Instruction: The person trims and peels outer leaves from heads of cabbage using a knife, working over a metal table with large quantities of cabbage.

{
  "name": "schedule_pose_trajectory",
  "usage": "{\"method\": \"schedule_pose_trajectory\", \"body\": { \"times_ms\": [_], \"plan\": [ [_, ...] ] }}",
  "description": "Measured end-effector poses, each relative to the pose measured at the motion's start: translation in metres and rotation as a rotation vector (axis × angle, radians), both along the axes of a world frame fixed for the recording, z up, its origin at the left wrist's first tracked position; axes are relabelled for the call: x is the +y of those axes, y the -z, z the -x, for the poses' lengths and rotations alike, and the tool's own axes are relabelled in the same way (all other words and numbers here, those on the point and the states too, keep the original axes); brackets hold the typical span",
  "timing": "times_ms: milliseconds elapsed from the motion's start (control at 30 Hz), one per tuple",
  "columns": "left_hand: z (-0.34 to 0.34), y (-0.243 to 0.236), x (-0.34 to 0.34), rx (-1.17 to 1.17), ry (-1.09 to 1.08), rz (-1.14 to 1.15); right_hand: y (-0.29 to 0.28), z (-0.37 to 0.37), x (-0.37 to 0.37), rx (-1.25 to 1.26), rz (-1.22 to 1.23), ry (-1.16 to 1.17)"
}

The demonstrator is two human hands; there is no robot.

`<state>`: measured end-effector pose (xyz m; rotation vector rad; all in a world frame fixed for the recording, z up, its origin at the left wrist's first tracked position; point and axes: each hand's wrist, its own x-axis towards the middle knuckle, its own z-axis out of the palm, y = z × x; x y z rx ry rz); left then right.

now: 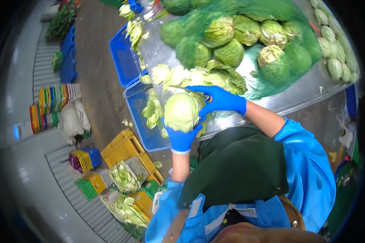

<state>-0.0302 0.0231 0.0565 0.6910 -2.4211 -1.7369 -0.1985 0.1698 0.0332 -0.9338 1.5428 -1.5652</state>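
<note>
A pale green trimmed cabbage (181,111) rests in my blue-gloved left hand (181,137), whose fingers curve around its lower part and sides. My gloved right hand (219,99) grips a knife (207,98) at the cabbage's upper right; its blade points left over the head, and some fingers appear to touch the cabbage. Behind both hands, loose pale outer leaves (225,77) lie on the steel table (288,99). More leaves (152,107) sit in a blue basket (134,117) at the table's left side. The cabbage's underside is hidden by my hand.
Cabbages in green net sacks (219,28) cover the table's back, with paler heads (334,56) along the right. A second blue crate (121,52) adjoins the left edge. Yellow crates (121,143) and leaf-filled containers (125,178) stand on the floor at lower left.
</note>
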Motion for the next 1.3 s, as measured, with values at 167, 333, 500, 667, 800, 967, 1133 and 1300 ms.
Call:
{"method": "schedule_pose_trajectory", "body": {
  "times_ms": [167,333,500,667,800,967,1133,1300],
  "plan": [
    [0.018,0.011,0.026,-0.063,0.294,-1.108,0.063,0.011,0.063,-0.630,0.006,0.085],
    [0.053,0.045,0.057,-0.034,0.364,-0.439,0.122,-0.003,0.178,0.276,0.134,0.634],
    [0.062,0.103,0.082,0.211,0.671,0.254,0.116,-0.017,0.328,-0.689,0.622,1.245],
    [0.064,0.110,0.085,-0.023,0.846,1.031,0.135,0.026,0.416,-0.728,0.715,1.808],
    [0.049,0.153,0.043,-0.026,0.678,1.092,0.158,0.066,0.480,-0.543,0.709,1.644],
    [0.022,0.162,-0.035,-0.061,0.517,1.228,0.085,0.124,0.423,-0.226,0.269,1.613],
    [-0.008,0.166,-0.138,-0.102,0.208,1.170,0.004,0.120,0.249,-0.126,-0.026,0.949],
    [0.036,0.135,-0.156,0.155,-0.103,1.083,0.069,0.164,0.131,0.289,-0.127,0.673]
  ]
}}
